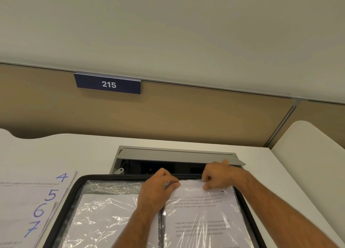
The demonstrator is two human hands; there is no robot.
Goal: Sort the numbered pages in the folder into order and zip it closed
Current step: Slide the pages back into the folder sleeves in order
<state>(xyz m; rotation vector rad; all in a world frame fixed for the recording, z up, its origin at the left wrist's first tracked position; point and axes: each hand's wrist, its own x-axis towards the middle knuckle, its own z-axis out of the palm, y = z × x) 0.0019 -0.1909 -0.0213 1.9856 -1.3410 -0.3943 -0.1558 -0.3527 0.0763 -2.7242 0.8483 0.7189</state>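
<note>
Resting open on white bench point(186, 142): black zippered folder point(74, 188). Left hand point(158, 188) and right hand point(217, 175) both pinching limp, slippery clear plastic sleeve point(203, 210) at top edge, probably feeding thin page.

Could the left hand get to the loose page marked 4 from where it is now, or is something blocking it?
Probably yes. The left hand pinches the top of the sleeved page in the open folder, and the page marked 4 lies uncovered on the desk beside the folder. Nothing stands between them, but the hand would have to let go first.

black zip folder point(74, 193) lies open flat, clear sleeves holding printed pages point(203, 214); loose pages point(37, 197) numbered 4–7 fan beside it.
</note>
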